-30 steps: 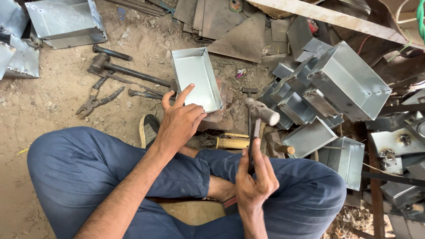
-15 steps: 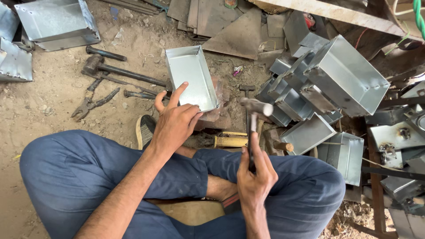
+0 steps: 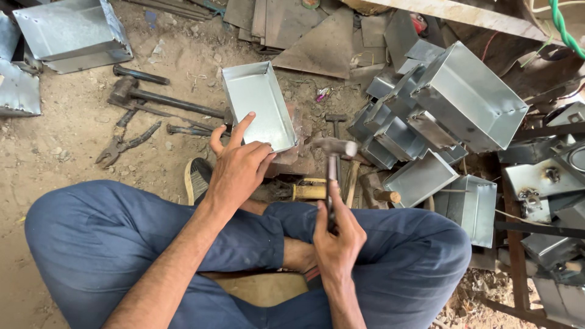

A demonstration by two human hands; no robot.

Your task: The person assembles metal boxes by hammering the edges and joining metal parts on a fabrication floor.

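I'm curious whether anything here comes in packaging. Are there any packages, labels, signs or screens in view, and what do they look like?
No labels, signs or screens show.
Scrap of wrapper: small, crumpled, pink and silver, on the dirt beside the open tray.
Sheet-metal tray: bare grey, rectangular, unmarked, steadied by the left hand.
Hammer: metal head, gripped by the right hand.

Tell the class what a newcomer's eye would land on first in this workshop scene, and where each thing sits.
At the centre, the left hand presses on the near edge of an open metal tray, while the right hand holds a hammer raised just beside it. To the right, shiny metal boxes lie heaped together. Pliers and a long hammer rest on the sandy ground at the left.
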